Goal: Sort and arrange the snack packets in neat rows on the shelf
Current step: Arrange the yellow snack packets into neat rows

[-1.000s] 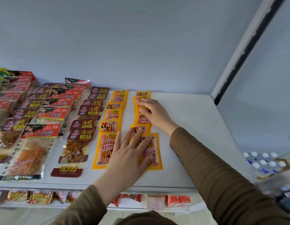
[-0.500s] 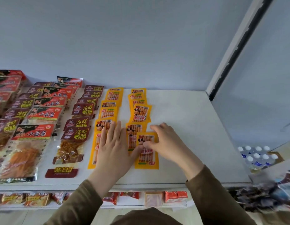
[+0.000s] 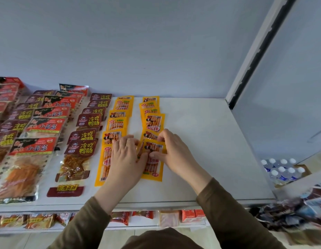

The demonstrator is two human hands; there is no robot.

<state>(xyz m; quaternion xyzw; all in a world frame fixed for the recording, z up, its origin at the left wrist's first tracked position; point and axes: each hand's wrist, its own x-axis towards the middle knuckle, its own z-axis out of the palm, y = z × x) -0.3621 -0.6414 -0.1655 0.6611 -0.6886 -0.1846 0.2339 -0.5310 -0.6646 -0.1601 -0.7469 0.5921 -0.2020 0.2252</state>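
Both hands work the nearest yellow packet (image 3: 153, 159) at six o'clock on the white shelf (image 3: 210, 141): left hand (image 3: 126, 155) lies flat steadying it, right hand (image 3: 171, 152) pinches its edge, apparently squaring the row.

- Left hand (image 3: 124, 159) lies flat on the front yellow packet (image 3: 104, 164) of the left yellow row.
- Right hand (image 3: 174, 155) pinches the nearest packet (image 3: 152, 169) of the right row on the white shelf (image 3: 210, 150).
- Maroon packets (image 3: 87, 121) lie further left.

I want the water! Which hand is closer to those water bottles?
Right. The right hand is on the yellow packets, nearer the water bottles; the left hand lies farther left.
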